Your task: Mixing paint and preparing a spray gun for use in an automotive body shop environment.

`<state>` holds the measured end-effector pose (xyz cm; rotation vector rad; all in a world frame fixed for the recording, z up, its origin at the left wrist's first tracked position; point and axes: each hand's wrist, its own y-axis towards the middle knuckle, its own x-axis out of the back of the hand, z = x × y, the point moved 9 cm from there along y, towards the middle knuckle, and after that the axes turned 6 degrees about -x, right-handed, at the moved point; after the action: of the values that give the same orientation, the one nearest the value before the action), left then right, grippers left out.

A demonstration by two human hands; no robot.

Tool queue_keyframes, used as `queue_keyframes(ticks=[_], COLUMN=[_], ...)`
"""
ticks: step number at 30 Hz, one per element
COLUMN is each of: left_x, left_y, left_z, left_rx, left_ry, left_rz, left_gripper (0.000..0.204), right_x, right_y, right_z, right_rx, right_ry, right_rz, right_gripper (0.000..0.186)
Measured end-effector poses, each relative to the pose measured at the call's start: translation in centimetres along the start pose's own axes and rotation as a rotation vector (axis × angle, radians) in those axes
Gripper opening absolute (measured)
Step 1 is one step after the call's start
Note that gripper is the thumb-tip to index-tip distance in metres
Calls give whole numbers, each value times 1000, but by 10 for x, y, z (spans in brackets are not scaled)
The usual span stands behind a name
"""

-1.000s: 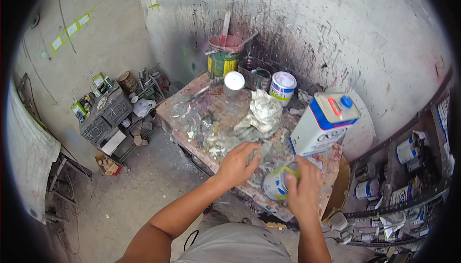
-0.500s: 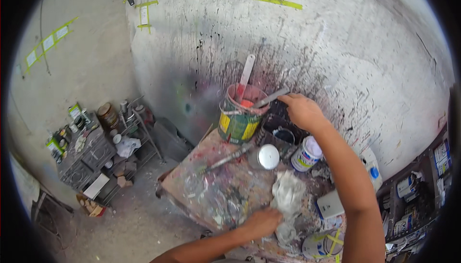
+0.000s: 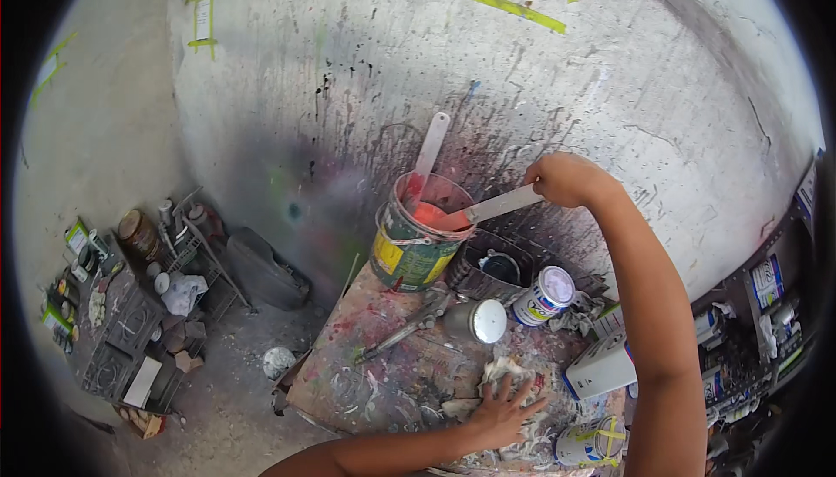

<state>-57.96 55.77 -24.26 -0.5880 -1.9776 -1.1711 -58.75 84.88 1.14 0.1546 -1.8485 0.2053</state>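
Note:
My right hand (image 3: 566, 181) is closed on the upper end of a flat grey stir stick (image 3: 505, 202), whose red-coated lower part is in a green-and-yellow paint bucket (image 3: 409, 257) with pink paint. A second stick (image 3: 432, 142) leans in the bucket. My left hand (image 3: 501, 420) lies with fingers spread on a crumpled pale rag (image 3: 488, 372). Nearby are a silver-grey can (image 3: 470, 324), a white lidded can (image 3: 544, 294), a dark open container (image 3: 466, 272) and a tape-crossed can (image 3: 575, 445).
The paint-stained worktable (image 3: 331, 372) stands against a spattered wall (image 3: 374, 59). A rectangular metal tin (image 3: 592, 364) is beside my right forearm. A cluttered rack (image 3: 122, 320) and a grey jerrycan (image 3: 266, 268) stand left, shelves of cans (image 3: 758, 346) right.
My right hand left the tape-crossed can, reached up to the bucket and took the stick, now drawn somewhat further out rightward. My left fingers have spread on the rag. The view has tilted up.

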Motion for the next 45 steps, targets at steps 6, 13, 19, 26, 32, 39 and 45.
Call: queue_keyframes(ticks=[6, 13, 19, 26, 32, 39, 45], left_x=[-49, 133, 167, 150, 171, 231, 270], left_y=[-11, -126, -135, -180, -220, -279, -306], left_z=[21, 131, 219, 254, 319, 407, 419], left_rx=[176, 805, 617, 1062, 1082, 1063, 850], left_ry=[-524, -1283, -1921, -1418, -1204, -1003, -1261], left_rz=[326, -903, -1255, -1404, -1432, -1507, -1544], left_gripper=[44, 47, 47, 28, 29, 31, 38], right_x=[-27, -106, -124, -193, -208, -203, -175], right_y=[-76, -166, -131, -89, -108, -196, -224], right_z=[-32, -5, 145, 301, 329, 311, 245], right_rx=[-142, -436, -56, 247, 268, 115, 19], right_ry=[352, 1306, 1636, 1112, 1076, 1361, 1252], right_rz=[221, 207, 227, 30, 90, 487, 267], right_gripper=[31, 21, 17, 22, 19, 16, 24])
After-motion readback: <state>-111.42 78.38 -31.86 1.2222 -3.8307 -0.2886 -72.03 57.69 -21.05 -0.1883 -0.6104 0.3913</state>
